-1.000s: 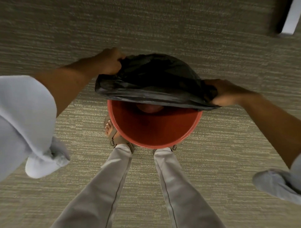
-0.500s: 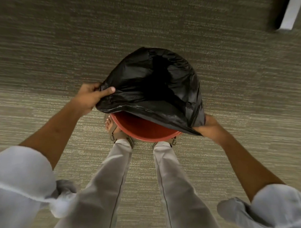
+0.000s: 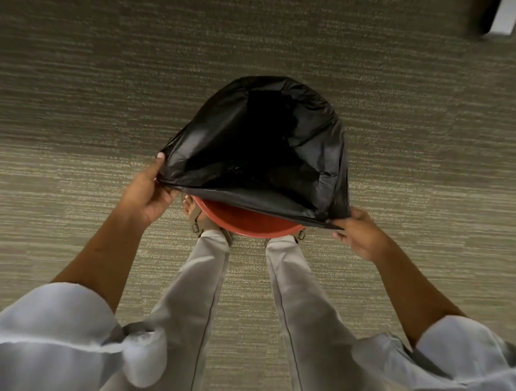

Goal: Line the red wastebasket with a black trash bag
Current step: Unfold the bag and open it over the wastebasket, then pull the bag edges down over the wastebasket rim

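Wastebasket [image 3: 247,221] mostly under the open trash bag [image 3: 258,154]; both hands, left [image 3: 147,191] and right [image 3: 359,232], grip its mouth; next, lower it inside.

You are looking down at a carpeted floor [image 3: 78,107] with a fine horizontal weave in grey-green and beige; it fills the whole background. The band across the middle of the view is lighter than the darker band toward the top. In the top right corner a pale, flat-sided object [image 3: 504,16] with a dark side stands on the carpet; its edge is cut off by the frame, so you cannot tell what it is. Two legs in light beige trousers [image 3: 200,304] run up the centre of the view. At the left trouser hem, a tan strapped sandal [image 3: 198,221] shows with bare toes; a buckle of the other sandal [image 3: 301,235] shows at the right hem.
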